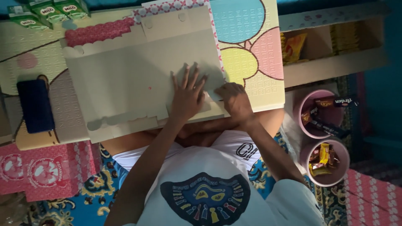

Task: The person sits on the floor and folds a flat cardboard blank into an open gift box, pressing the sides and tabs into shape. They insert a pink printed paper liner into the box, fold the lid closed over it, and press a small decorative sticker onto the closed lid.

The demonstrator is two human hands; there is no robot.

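A flat, unfolded cardboard box blank (pixel 125 75) lies on a pastel foam mat over my lap, beige side up, with pink patterned edges. My left hand (pixel 186 96) presses flat on its lower right part, fingers spread, holding nothing. Just to the right, my right hand (pixel 235 100) has its fingers curled on a small folded flap (pixel 214 94) at the blank's right edge. The two hands nearly touch.
A navy blue block (pixel 35 105) lies at the left on the foam mat (pixel 251 62). Green drink cartons (pixel 46 12) sit at top left, and folded pink boxes (pixel 42 171) at bottom left. Two pink buckets (pixel 302 109) (pixel 341 178) of snack packets stand at right, below a shelf (pixel 335 65).
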